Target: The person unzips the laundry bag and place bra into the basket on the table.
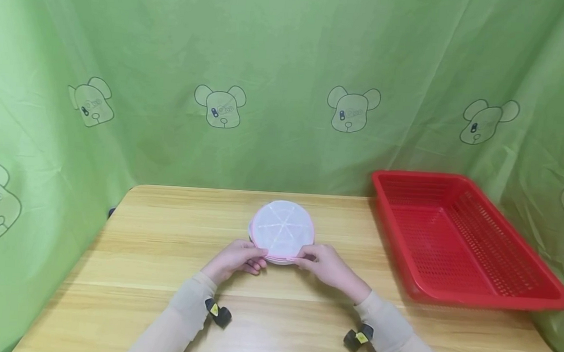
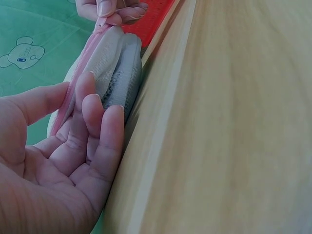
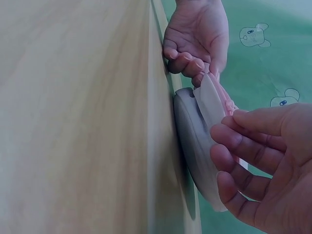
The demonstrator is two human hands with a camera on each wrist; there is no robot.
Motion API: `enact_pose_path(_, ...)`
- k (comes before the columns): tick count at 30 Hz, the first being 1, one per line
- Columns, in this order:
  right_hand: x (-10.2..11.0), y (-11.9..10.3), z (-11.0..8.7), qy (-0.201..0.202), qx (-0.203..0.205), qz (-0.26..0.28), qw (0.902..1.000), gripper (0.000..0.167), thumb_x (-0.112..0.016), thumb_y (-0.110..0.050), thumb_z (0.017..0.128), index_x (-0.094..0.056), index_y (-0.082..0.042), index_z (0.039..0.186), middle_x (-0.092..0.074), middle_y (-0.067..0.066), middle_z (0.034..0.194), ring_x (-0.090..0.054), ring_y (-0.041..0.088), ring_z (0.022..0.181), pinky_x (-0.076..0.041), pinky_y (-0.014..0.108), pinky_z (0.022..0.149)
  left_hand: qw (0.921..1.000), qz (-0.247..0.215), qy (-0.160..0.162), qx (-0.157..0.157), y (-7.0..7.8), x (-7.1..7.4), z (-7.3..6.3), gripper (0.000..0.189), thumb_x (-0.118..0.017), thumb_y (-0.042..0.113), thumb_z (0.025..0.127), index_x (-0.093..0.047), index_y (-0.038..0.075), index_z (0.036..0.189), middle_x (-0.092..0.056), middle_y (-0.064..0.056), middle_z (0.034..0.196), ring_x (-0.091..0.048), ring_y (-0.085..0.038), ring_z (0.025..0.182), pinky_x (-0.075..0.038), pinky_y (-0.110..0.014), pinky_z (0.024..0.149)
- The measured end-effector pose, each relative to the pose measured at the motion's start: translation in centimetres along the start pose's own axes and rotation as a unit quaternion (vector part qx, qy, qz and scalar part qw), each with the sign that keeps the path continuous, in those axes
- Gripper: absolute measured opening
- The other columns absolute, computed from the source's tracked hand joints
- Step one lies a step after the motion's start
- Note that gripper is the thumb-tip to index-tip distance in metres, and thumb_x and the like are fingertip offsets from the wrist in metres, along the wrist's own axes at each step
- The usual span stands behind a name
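A round white mesh zip pouch (image 1: 282,227) with pink edging lies near the middle of the table. Its pink zipper (image 2: 78,78) runs along the side facing the person. My left hand (image 1: 239,257) pinches the zipper edge between thumb and forefinger, other fingers curled below. On the right, my right hand (image 1: 327,265) pinches the pink zipper pull (image 2: 101,23) with thumb and forefinger. Under the white pouch is a greyish round mesh piece (image 3: 187,122); whether it is separate or part of the same pouch, I cannot tell.
A red perforated plastic basket (image 1: 405,259) stands at the right of the wooden table (image 1: 162,233). Green curtains (image 1: 290,36) with bear-head prints hang behind and at both sides.
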State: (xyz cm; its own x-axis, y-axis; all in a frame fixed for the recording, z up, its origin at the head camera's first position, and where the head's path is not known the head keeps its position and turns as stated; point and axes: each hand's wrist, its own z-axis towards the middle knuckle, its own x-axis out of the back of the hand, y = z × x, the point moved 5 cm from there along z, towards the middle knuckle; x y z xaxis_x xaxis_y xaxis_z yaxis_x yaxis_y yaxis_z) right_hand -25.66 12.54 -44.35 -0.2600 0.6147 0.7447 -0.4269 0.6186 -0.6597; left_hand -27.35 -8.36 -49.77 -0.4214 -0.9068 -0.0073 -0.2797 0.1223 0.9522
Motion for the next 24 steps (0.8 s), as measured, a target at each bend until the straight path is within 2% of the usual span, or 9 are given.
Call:
enact_pose_path(11,1.0,0.3,-0.1,0.007,0.003,-0.002,1.0,0.012,-0.068,-0.02,0.09,-0.07,-0.01,0.083,-0.066,0.0,0.071,-0.052,0.005,0.067,-0.047,0.02,0.064,1.0,-0.001,0.0,0.002,-0.1,0.0,0.0,0.024,-0.063,0.02,0.092,-0.068,-0.004,0.096,-0.069,0.002,0.072,-0.062,-0.007,0.064,-0.059,-0.022,0.063)
enact_pose_path(16,1.4,0.5,-0.1,0.002,0.009,-0.007,0.9999,0.01,-0.067,-0.018,0.09,-0.072,-0.01,0.086,-0.07,0.0,0.076,-0.056,0.005,0.071,-0.05,0.021,0.07,1.0,0.003,0.0,-0.003,0.0,0.0,0.0,0.027,-0.063,0.021,0.092,-0.066,-0.006,0.097,-0.068,0.003,0.071,-0.062,-0.007,0.065,-0.059,-0.023,0.065)
enact_pose_path(24,1.9,0.9,-0.1,-0.008,0.007,-0.005,0.9999,0.01,-0.066,-0.019,0.091,-0.073,-0.011,0.089,-0.073,0.004,0.082,-0.059,0.005,0.073,-0.051,0.022,0.073,1.0,0.001,-0.003,-0.002,0.1,-0.1,-0.1,0.027,-0.063,0.02,0.092,-0.065,-0.007,0.099,-0.068,0.003,0.071,-0.062,-0.008,0.065,-0.059,-0.023,0.065)
